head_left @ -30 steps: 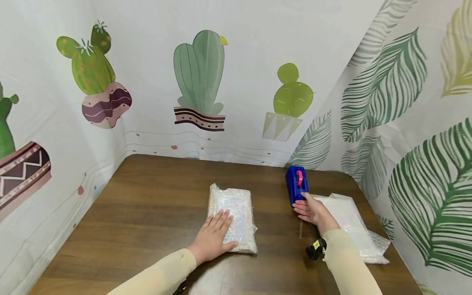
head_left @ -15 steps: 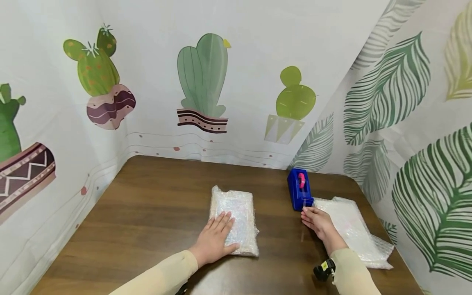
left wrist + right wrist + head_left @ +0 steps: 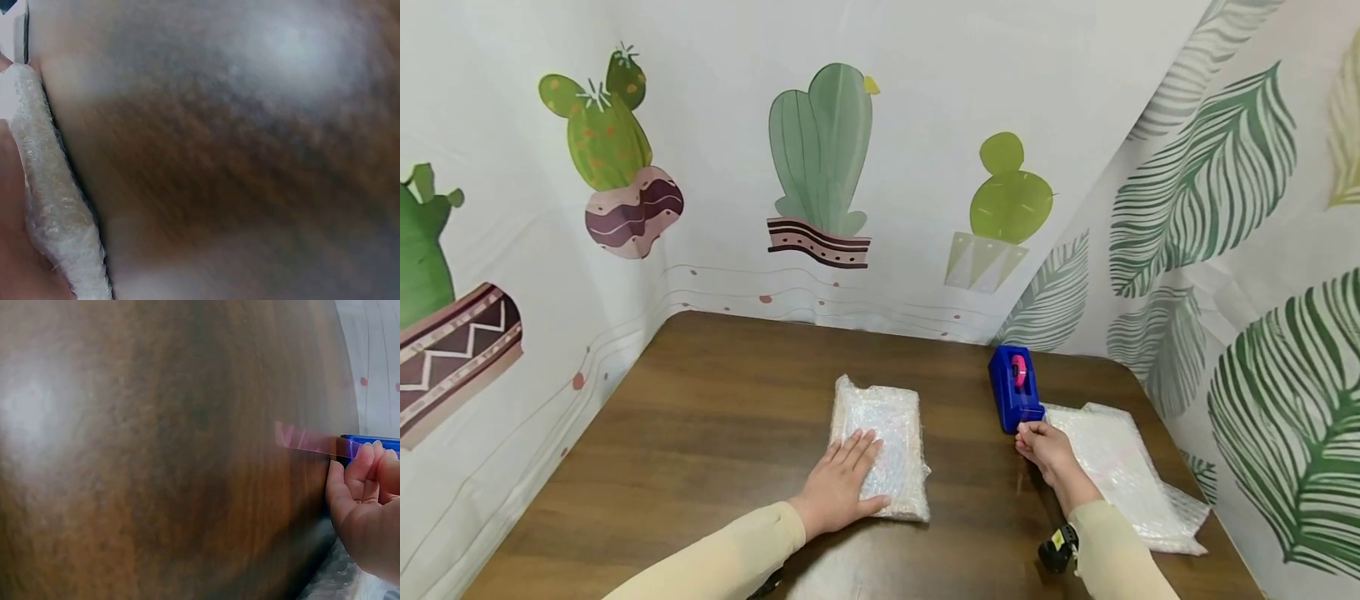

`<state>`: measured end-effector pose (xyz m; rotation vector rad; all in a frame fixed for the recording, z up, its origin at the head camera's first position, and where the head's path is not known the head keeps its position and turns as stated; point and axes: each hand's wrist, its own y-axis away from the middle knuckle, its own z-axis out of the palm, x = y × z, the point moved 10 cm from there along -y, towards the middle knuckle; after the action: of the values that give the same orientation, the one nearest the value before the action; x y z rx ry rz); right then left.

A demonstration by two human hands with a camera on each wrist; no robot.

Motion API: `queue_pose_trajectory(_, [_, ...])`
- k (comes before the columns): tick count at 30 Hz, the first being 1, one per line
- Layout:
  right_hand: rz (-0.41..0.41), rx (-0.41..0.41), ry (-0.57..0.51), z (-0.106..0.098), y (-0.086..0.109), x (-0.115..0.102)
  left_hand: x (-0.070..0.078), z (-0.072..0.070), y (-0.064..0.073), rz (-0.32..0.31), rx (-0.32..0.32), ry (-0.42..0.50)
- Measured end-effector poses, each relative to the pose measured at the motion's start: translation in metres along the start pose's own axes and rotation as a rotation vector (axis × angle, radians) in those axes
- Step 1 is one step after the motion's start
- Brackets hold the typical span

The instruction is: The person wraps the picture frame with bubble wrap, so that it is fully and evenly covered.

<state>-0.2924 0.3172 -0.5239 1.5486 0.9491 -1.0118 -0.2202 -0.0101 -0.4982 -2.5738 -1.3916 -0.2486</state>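
My left hand (image 3: 838,487) lies flat with spread fingers on a package in bubble wrap (image 3: 891,417) near the middle of the table. Its wrapped edge also shows at the left of the left wrist view. To the right, my right hand (image 3: 1047,452) is at the front end of a blue tape dispenser (image 3: 1002,387) with a pink roll (image 3: 1018,371) in it. Thumb and fingertips pinch a strip of clear tape (image 3: 309,442), whose free end sticks out past the fingers in the right wrist view.
A second bubble-wrapped package (image 3: 1120,467) lies at the right, partly behind the right forearm, with a loose flap at its near corner. The brown wooden table (image 3: 715,417) meets a patterned cloth backdrop (image 3: 910,167) at the back and sides.
My right hand has drawn back from over the dispenser's front to just before it, its open fingers closing to a pinch on the tape. The left hand stays on the package.
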Motion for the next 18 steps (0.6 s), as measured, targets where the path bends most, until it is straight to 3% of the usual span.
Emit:
queue_pose_trajectory(5, [-0.088, 0.027, 0.223, 0.006, -0.001, -0.005, 0.0, 0.001, -0.002, 0.004, 0.004, 0.019])
queue_pose_trajectory(7, [-0.109, 0.022, 0.265, 0.008, 0.0, -0.006, 0.001, 0.001, -0.002, 0.01, -0.007, 0.015])
queue_pose_trajectory(9, [-0.091, -0.024, 0.214, 0.007, 0.0, -0.003, 0.003, 0.001, -0.002, 0.023, -0.018, -0.005])
queue_pose_trajectory(14, [0.018, -0.195, -0.045, 0.006, 0.01, 0.006, 0.009, 0.0, 0.0, 0.056, 0.001, -0.123])
queue_pose_trajectory(18, [0.003, -0.213, -0.151, 0.011, 0.017, -0.006, 0.016, -0.004, 0.003, 0.065, 0.036, -0.195])
